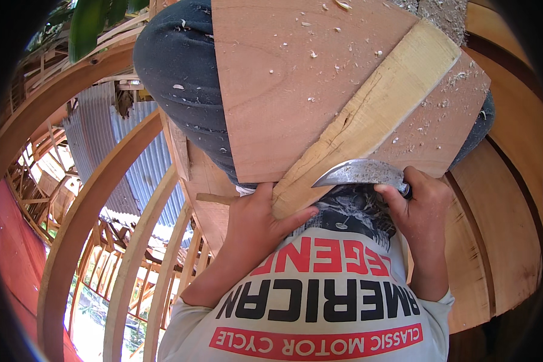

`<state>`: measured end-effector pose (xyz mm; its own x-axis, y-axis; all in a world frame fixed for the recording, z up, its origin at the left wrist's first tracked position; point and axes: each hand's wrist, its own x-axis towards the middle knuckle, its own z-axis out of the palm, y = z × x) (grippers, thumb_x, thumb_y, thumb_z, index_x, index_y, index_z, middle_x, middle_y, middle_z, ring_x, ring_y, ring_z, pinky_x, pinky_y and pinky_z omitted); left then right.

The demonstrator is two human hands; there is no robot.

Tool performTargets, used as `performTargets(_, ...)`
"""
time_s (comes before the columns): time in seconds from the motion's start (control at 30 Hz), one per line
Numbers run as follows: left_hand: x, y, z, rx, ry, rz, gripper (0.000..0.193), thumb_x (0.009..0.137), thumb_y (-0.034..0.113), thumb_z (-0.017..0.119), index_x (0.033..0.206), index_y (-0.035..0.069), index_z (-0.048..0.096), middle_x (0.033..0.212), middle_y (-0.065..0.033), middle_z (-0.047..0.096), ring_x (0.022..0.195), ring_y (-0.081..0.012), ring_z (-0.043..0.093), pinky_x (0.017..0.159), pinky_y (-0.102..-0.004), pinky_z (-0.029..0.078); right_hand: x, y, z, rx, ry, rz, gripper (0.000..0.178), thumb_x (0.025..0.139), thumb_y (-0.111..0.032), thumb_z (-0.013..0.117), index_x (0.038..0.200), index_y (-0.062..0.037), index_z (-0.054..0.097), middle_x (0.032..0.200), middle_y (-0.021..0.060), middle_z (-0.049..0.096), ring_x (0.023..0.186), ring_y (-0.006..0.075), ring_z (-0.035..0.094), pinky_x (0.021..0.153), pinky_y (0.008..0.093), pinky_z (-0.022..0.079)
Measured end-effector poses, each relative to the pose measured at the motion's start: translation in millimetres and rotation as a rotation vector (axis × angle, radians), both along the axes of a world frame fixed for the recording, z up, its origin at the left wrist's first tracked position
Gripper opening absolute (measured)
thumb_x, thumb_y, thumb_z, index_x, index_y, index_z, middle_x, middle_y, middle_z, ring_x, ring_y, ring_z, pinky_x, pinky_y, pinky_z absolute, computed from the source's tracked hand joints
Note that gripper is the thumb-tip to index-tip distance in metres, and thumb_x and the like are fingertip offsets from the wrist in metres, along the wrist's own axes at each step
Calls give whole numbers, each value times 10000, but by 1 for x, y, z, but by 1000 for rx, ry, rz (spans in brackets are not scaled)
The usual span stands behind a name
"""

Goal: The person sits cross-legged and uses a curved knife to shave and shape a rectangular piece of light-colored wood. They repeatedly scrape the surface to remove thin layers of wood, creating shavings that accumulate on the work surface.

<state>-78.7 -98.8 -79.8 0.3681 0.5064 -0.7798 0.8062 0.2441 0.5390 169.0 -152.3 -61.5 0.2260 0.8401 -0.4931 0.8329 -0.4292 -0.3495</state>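
Observation:
A pale wooden plank (374, 111) lies slantwise over a wide reddish board (283, 78) on my lap. My left hand (262, 214) grips the plank's near end, thumb stretched along its edge. In my right hand (422, 202) is a curved knife (362, 173), its dark handle mostly hidden by my fingers. The blade points left and its tip lies over or against the plank's near edge; whether it touches, I cannot tell. A dark crack runs along the plank's surface. Small shavings are scattered on the board.
Curved wooden ribs (130, 247) stand at the left, with corrugated metal sheets (127, 151) beyond them. Wide curved planks (495, 223) rise on the right. My dark trouser leg (184, 90) is beside the board, and green leaves (90, 27) hang at the upper left.

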Motion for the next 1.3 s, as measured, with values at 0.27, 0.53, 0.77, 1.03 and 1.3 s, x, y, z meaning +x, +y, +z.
performTargets(0.27,5,-4,1,39,58,-45,563,733,309,812,1069,-56,547,908,-199,688,842,-282,700,702,-327,541,19,13,-2,146,-178,157,549,652,-565,753,603,-58,546,505,89,499,441,252,534,426,322,401)
performTargets(0.53,9,-5,-2,48,32,-65,613,729,343,805,1108,-51,528,915,-215,682,835,-303,698,697,-340,540,35,10,-8,201,-231,176,568,692,-573,733,605,-51,527,524,90,485,463,278,517,447,331,390)
performTargets(0.77,-7,3,-1,-118,-76,22,553,729,258,795,1099,-68,545,923,-216,674,845,-276,689,747,-349,525,159,-8,20,142,-508,-669,628,930,-555,506,635,-7,420,565,-29,302,546,96,284,502,308,250)
performTargets(1.03,5,12,-8,-434,-196,246,505,731,245,802,1081,-66,612,932,-149,691,850,-178,654,755,-301,507,-1,-12,-8,171,136,-77,542,671,-502,781,600,-27,530,513,127,486,440,298,493,438,356,395)
performTargets(1.3,11,13,0,-445,-174,300,493,731,177,790,1122,-48,592,1007,-99,673,919,-139,615,826,-282,480,20,6,-6,251,-48,123,633,588,-619,750,603,-44,487,509,100,430,447,269,481,431,328,377)
